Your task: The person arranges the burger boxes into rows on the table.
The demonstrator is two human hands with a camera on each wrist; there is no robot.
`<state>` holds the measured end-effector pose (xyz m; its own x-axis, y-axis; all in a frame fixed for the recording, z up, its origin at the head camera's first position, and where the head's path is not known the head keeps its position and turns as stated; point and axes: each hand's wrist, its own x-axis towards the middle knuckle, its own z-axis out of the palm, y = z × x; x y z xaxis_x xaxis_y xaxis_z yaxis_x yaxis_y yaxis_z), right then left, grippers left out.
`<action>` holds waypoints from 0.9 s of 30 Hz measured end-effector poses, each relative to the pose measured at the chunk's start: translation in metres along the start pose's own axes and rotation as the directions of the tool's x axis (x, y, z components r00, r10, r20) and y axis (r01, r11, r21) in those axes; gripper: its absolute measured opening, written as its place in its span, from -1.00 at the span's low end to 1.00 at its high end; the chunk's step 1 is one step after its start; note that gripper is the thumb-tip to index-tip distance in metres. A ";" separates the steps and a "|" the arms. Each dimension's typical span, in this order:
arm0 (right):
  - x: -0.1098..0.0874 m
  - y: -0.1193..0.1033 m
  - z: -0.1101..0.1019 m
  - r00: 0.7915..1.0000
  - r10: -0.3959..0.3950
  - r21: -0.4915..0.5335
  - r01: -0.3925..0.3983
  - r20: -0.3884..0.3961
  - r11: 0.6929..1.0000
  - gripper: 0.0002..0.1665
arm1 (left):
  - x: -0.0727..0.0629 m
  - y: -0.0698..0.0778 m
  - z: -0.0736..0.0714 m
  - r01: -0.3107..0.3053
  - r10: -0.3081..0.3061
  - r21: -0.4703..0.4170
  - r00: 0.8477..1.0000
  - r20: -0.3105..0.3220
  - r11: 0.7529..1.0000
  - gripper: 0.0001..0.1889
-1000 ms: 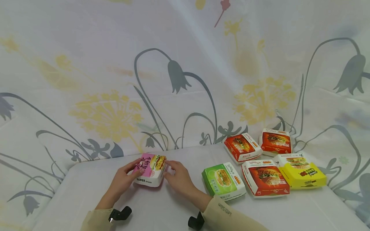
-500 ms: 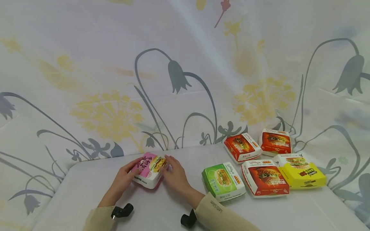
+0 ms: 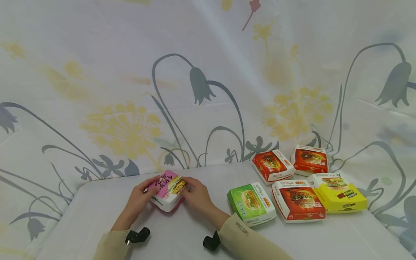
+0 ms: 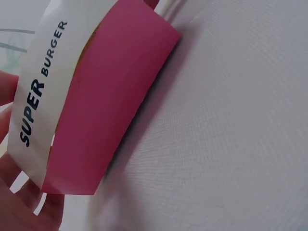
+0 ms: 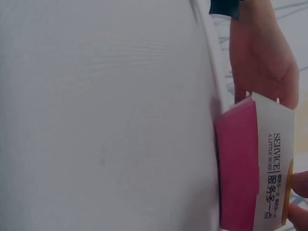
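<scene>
A burger box with a pink-and-white lid and a burger picture lies on the left part of the table, turned at an angle. My left hand grips its left side, thumb on the lid. From the right, my right hand holds the opposite side and far corner, its fingertips partly hidden behind the box. The left wrist view shows the white lid side lettered SUPER BURGER above the box's pink base. In the right wrist view, fingers touch the edge of the lid, which is down over the base.
A green burger box lies right of my right hand. Beyond it are red burger boxes and a yellow one, grouped close together. A floral cloth hangs behind the white table.
The burger box has turned, its front side now facing more to the left. Both hands have turned with it, and my right hand has come in closer against its right side.
</scene>
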<state>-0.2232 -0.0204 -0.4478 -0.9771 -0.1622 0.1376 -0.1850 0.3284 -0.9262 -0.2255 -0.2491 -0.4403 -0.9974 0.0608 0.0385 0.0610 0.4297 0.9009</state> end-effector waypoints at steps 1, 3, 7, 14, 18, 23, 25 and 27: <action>0.000 0.000 0.000 1.000 -0.001 -0.003 0.001 -0.002 1.000 -0.49 | 0.000 0.000 0.000 -0.020 0.020 0.007 1.000 -0.017 1.000 -0.51; 0.000 -0.001 0.000 1.000 -0.007 -0.018 0.007 -0.008 1.000 -0.49 | 0.000 0.001 0.000 -0.058 0.060 0.027 0.997 -0.047 0.998 -0.53; 0.000 -0.003 0.001 0.999 -0.014 -0.058 0.012 -0.029 0.998 -0.50 | -0.003 0.005 0.001 -0.125 0.133 0.077 0.986 -0.099 0.989 -0.59; -0.001 0.000 0.006 0.997 -0.048 -0.111 0.042 -0.057 0.993 -0.50 | -0.017 0.014 0.004 -0.188 0.217 0.181 0.964 -0.153 0.965 -0.62; -0.003 0.000 0.008 0.995 -0.070 -0.141 0.060 -0.071 0.988 -0.50 | -0.024 0.015 0.007 -0.214 0.250 0.207 0.954 -0.163 0.954 -0.63; -0.005 -0.002 0.010 0.993 -0.084 -0.161 0.070 -0.082 0.984 -0.49 | -0.026 0.014 0.008 -0.238 0.271 0.213 0.952 -0.143 0.948 -0.59; -0.006 -0.004 0.011 0.991 -0.098 -0.162 0.083 -0.086 0.983 -0.49 | -0.024 0.014 0.008 -0.230 0.261 0.216 0.957 -0.124 0.949 -0.54; -0.006 -0.005 0.011 0.991 -0.104 -0.167 0.088 -0.085 0.982 -0.50 | -0.023 0.014 0.008 -0.215 0.242 0.227 0.965 -0.098 0.950 -0.46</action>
<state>-0.2149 -0.0313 -0.4482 -0.9580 -0.1153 0.2624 -0.2856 0.4637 -0.8387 -0.2017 -0.2377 -0.4323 -0.9518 0.0739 0.2978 0.2810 0.5997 0.7493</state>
